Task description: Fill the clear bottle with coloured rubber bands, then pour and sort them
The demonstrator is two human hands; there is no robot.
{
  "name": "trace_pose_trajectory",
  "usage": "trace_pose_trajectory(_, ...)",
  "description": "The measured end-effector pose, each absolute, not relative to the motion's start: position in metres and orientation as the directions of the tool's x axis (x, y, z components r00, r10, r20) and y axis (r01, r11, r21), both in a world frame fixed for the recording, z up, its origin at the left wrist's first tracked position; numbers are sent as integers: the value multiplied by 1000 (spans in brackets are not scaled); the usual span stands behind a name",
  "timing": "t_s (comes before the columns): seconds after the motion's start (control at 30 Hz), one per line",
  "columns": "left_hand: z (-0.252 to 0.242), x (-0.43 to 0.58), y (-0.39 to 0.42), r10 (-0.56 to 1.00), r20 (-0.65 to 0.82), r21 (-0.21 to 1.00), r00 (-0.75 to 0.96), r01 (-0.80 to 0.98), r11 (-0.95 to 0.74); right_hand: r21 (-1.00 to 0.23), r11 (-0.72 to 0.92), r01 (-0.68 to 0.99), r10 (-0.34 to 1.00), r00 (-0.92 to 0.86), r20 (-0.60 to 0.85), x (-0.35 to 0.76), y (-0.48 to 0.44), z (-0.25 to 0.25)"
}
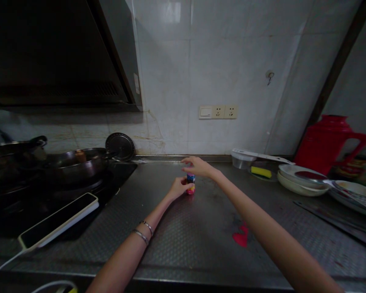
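A small cylindrical container point(190, 178) with a blue, pink and yellow label stands upright on the metal countertop point(171, 232). My left hand point(179, 188) is closed around its lower part, thumb in front. Just over the container's purple top hovers my right hand point(198, 167), its fingers curved and apart, with nothing visible between them. Part of the label is hidden by the left thumb and fingers.
On the left, a phone-like device point(61, 219) with a white cable lies by the stove and pan point(76, 167). To the right are a plastic cup point(241, 159), yellow sponge point(261, 172), stacked bowls point(301, 185) and red thermos jug point(326, 142). Red patches point(240, 237) mark the countertop.
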State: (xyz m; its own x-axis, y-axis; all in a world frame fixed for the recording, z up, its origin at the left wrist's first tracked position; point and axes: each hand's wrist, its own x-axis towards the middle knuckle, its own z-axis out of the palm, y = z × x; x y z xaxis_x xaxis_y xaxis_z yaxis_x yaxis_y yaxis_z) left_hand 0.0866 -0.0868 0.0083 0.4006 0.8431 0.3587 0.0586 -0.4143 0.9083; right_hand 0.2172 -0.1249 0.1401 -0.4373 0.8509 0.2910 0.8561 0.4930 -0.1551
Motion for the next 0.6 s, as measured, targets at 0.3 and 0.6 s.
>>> trace_pose_trajectory(0.3,5,83,-87,817,399,884,416,60,-463,-36,322,946,935,-311,172,210,-115,144)
trace_pose_trajectory(0.6,4,84,-85,842,380,892,384,90,-443,-46,201,978,965,-190,182,202,-113,139)
